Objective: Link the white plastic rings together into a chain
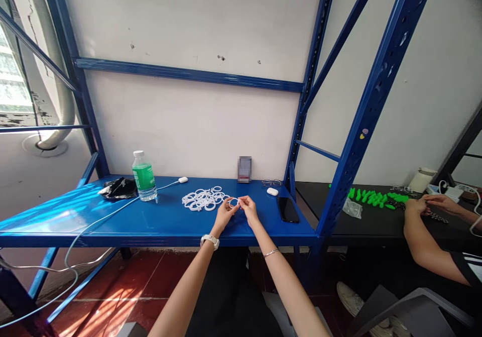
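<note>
- Pinching a small white plastic ring (234, 202) between them, the left hand (225, 215) and the right hand (248, 209) meet just above the front half of the blue metal shelf top (150, 224).
- Both hands have their fingertips drawn together on the ring, left from one side and right from the other. The other fingers are curled in; whether they touch the ring is too small to tell.
- The ring is held up off the surface, just to the right of a loose heap of white plastic rings (203, 199) that lies on the shelf top.
- A white wristwatch (210, 240) sits on the left wrist and a thin silver bracelet (271, 252) on the right.
- Farther left stand a clear bottle with a green label (143, 177) and a crumpled black bag (118, 189), with a white cable (113, 214) running past them and off the edge.
- To the right of the hands lie a black phone (288, 209), a small white case (272, 192) and a pair of wire-framed glasses (271, 182).
- On the neighbouring black table (361, 224), well apart, another person's hands (425, 205) rest near a scatter of bright green plastic pieces (376, 196).
</note>
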The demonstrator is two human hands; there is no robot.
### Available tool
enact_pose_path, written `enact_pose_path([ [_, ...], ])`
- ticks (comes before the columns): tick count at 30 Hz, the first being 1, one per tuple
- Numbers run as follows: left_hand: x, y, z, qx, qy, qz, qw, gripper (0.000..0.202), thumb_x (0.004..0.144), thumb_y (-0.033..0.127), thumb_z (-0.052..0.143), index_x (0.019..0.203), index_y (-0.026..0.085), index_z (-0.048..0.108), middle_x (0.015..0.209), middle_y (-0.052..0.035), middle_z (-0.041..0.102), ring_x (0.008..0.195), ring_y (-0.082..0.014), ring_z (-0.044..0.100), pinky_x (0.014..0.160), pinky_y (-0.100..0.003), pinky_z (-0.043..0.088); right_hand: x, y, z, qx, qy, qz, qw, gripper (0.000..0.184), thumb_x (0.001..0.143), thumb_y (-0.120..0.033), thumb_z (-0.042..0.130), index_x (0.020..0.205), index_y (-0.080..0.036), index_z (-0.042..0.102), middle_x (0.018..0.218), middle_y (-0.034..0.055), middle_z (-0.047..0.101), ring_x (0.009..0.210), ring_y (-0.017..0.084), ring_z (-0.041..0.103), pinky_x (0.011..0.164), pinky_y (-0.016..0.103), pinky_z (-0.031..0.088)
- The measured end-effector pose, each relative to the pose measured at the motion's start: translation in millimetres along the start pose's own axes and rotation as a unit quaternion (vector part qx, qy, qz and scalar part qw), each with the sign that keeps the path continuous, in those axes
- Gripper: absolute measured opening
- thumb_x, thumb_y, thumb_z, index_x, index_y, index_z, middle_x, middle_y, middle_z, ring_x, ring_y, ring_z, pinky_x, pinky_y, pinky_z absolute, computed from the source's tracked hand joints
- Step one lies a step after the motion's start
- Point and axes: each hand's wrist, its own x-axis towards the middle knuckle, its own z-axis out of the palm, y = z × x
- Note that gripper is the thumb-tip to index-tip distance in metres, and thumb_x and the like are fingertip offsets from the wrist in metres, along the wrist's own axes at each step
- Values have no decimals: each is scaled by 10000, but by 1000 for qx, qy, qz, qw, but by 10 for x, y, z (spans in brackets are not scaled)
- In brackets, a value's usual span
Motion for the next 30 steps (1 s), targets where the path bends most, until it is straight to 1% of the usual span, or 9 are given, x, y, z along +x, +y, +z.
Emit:
enact_pose_path([
  [8,4,-15,-5,5,-3,5,1000,697,643,581,766,1157,156,563,649,45,600,605,-137,597,599,-255,480,-4,-10,-4,0,-3,0,1000,329,661,-519,731,780,-223,650,722,6,657,719,191,614,631,282,458],
  [20,2,-16,-16,20,-6,10,1000,697,643,603,747,1165,178,567,667,35,596,619,-152,596,619,-274,484,-12,-24,-7,-12,-8,-2,1000,302,677,-507,715,780,-233,644,736,9,661,730,198,613,637,289,465],
  [30,11,-29,-15,20,-8,16,1000,709,658,596,740,1195,166,570,653,39,583,605,-151,588,601,-269,471,-8,-21,-5,-6,-4,-2,1000,286,677,-487,708,765,-227,628,716,2,649,719,188,609,640,282,467],
])
